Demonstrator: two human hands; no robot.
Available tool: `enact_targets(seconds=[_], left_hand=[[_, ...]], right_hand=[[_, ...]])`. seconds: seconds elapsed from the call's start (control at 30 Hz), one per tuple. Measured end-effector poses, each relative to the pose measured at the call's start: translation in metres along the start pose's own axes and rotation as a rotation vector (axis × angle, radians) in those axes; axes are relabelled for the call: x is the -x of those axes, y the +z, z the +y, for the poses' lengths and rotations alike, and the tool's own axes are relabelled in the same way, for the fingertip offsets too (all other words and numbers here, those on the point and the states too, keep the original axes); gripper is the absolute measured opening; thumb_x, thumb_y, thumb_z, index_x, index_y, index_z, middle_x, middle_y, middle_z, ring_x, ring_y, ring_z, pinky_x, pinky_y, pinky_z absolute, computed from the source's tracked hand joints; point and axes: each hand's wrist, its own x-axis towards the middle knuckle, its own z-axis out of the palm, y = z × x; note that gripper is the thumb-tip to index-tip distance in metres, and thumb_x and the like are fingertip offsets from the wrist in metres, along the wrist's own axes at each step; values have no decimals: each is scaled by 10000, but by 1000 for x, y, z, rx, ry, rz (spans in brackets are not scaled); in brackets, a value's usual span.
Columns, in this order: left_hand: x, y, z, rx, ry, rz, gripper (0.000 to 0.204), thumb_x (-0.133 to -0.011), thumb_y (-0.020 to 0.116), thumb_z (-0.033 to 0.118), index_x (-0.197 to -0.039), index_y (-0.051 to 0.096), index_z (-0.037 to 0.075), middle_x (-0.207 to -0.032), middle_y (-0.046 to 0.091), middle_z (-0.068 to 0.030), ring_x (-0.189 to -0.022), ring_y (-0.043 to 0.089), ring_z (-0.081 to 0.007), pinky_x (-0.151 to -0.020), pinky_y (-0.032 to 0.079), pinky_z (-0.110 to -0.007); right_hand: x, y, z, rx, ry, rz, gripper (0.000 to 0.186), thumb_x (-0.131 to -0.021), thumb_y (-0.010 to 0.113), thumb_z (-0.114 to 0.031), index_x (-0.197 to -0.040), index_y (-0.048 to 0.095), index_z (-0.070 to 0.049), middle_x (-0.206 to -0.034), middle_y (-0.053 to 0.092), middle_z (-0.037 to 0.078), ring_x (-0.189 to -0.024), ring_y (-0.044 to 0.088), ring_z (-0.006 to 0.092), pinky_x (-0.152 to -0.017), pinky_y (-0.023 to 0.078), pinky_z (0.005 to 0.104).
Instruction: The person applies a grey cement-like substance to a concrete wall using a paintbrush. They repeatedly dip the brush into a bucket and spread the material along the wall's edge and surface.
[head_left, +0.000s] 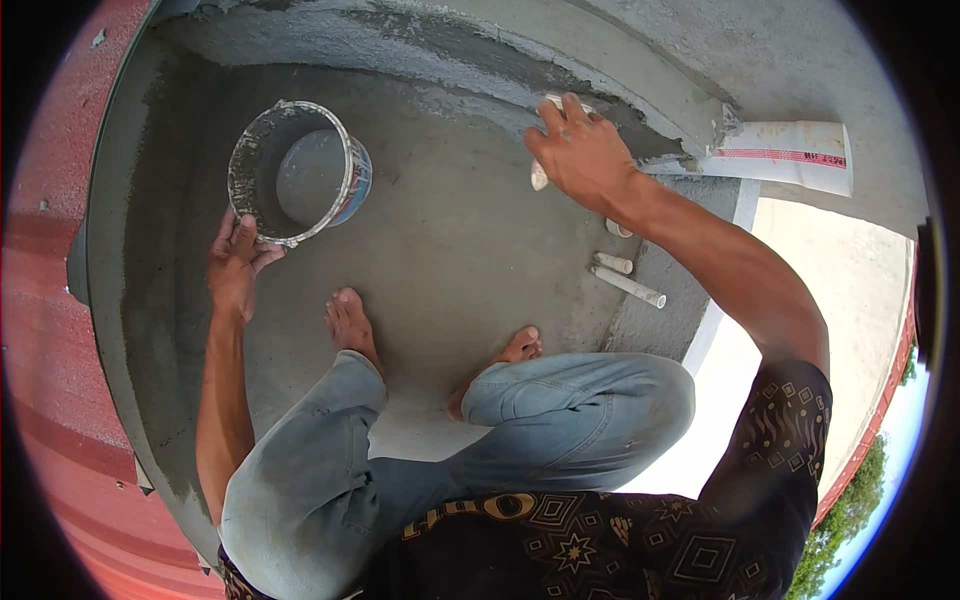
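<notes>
Gripping, left hand (pixel 235 262): rim of the plaster-smeared plastic bucket (pixel 352 168) pinched at its near-left side, thumb laid over the lip, other fingers below it on the outside.
Bucket: toward the far-left corner of the grey cement floor (pixel 440 230), ahead of the left foot (pixel 350 322); mouth up toward the wearer, round, so no long axis across it; whether lifted or resting, cannot tell.
Right hand (pixel 588 160): fingers curled over a pale hand tool (pixel 539 178), mostly covered; exact kind cannot be told.
Tool axis: seemingly from the floor's far edge back toward the wearer, judged from the ends showing either side of the fingers.
Key relation: bucket directly left of the tool, well apart, bare cement between; left hand touching the bucket, right hand the far one from it.
Plastered ledge (pixel 640 70): along the floor's far edge, just beyond the right hand.
Pipe stubs (pixel 630 287): white, near the floor's right edge, on the wearer's side of the right hand.
</notes>
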Motion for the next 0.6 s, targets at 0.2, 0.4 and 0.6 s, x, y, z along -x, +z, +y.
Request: enact_targets(seconds=[0.2, 0.4, 0.6], left_hand=[[-5, -6, -16, -17, 39, -6, 641, -1059, 716, 320, -1587, 495, 32, -1159, 736, -29, -948, 692, -106, -803, 593, -324], [-14, -11, -22, 108, 130, -61, 793, -1001, 793, 327, -1617, 431, -18, -1402, 661, -94, -1223, 636, -173, -1058, 490, -393], [-22, -16, -26, 195, 102, -146, 816, -988, 808, 254, -1626, 395, -42, -1438, 630, -125, -1290, 597, -191, -1128, 447, -413]], right_hand=[[-72, -21, -34, 92, -181, 428, 119, -884, 711, -157, -980, 697, -87, -1168, 620, 146, -1121, 654, 357, -798, 631, 447], [37, 28, 11, 30, 146, 133, 162, -924, 675, -182, -1054, 701, -89, -1234, 587, 165, -1206, 620, 398, -907, 601, 542], [47, 25, -28, 31, 492, 96, 170, -909, 688, -126, -1078, 684, -109, -1208, 551, 148, -1162, 596, 379, -764, 648, 487]])
